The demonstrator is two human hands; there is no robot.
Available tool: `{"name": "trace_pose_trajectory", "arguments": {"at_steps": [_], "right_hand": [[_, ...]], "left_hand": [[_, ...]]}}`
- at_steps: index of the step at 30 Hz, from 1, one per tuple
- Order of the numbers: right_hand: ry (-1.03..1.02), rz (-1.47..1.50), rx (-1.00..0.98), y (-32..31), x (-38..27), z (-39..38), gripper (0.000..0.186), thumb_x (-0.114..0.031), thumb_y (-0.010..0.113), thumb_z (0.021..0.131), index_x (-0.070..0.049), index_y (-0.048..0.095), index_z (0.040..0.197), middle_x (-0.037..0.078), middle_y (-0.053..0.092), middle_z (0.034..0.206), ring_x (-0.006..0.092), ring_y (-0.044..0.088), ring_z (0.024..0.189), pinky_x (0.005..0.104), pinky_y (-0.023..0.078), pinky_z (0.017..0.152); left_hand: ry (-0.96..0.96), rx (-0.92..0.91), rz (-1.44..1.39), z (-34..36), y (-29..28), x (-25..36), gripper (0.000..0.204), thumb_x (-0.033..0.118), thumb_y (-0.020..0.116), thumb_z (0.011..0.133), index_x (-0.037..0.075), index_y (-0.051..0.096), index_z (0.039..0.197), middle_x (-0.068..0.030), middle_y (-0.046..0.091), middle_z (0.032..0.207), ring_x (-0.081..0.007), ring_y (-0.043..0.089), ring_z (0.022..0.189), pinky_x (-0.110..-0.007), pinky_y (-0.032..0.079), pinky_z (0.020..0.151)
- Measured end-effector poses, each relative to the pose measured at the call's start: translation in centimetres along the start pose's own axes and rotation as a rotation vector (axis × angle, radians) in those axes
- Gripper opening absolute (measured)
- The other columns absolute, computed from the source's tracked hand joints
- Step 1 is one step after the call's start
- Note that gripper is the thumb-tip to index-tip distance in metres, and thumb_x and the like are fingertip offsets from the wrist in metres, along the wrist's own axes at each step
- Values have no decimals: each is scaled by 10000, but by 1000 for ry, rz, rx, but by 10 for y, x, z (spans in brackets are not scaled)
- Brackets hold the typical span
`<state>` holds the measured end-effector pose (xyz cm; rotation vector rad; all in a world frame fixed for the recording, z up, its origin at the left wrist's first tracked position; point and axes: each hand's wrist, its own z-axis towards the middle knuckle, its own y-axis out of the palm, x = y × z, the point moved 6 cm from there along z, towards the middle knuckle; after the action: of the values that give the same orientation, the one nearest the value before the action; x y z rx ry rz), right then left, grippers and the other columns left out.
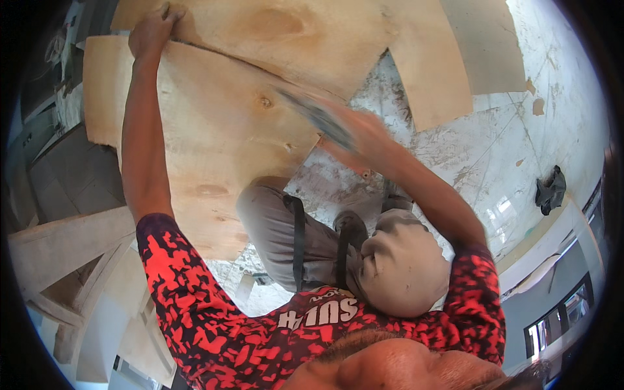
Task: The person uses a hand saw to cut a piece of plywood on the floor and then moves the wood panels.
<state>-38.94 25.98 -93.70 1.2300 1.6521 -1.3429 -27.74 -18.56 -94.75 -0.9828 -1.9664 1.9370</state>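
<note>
Two thin sheets of pale wood, like plywood, meet along a dark slanting line: an upper sheet (312,55) and a lower sheet (201,123). At the far left end of that line, my left hand (153,34) has its fingers bent and closed at the upper sheet's edge. My right hand (364,140) is smeared by motion, over the right side of the lower sheet. It grips a long, flat, dark grey tool (318,117) that points up and left toward the line. Blur hides the tool's exact kind.
My bent knee in grey trousers (266,227) is beside the lower sheet. More wood pieces (432,71) lie at the far right on the stained pale floor (481,149). A crumpled black thing (550,190) lies farther right. Wooden boards (71,237) stand at left.
</note>
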Motion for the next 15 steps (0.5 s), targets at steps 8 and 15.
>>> {"name": "trace_pose_trajectory", "arguments": {"at_steps": [8,15], "right_hand": [[126,-250,-130,-47,27,-150,833,-12,588,626,-172,351,1409,114,501,1357,306,613,1031,361,541,789],[-75,-99,127,10,15,-1,699,-212,706,767,-130,395,1387,179,614,1139,363,632,878,396,531,722]], "left_hand": [[-84,-87,4,-2,7,-14,669,710,464,795,292,529,1314,-106,654,1132,-309,617,1038,-422,489,826],[-62,14,-8,-6,-15,1,646,699,475,795,274,577,1271,-70,669,1109,-279,630,1018,-409,501,788]]}}
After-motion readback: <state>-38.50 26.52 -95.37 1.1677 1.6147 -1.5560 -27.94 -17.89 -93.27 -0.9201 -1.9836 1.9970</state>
